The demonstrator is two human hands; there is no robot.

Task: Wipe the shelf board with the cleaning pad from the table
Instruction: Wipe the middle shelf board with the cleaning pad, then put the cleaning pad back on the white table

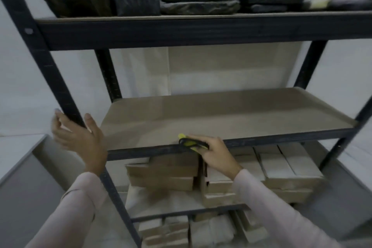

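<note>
The right hand grips the pad (yellow and black, partly hidden by the fingers) at the front edge of the board, about midway along it. The left hand is loosely open around the rack's front left post, thumb on one side, fingers on the other. Boxes sit on the shelf beneath; dark bundles fill the one above.

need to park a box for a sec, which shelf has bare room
The middle shelf board is bare from the left front post to the right posts; only the right hand with the cleaning pad sits at its front edge. The top shelf is packed with dark bundles, the lower ones with cartons.
</note>
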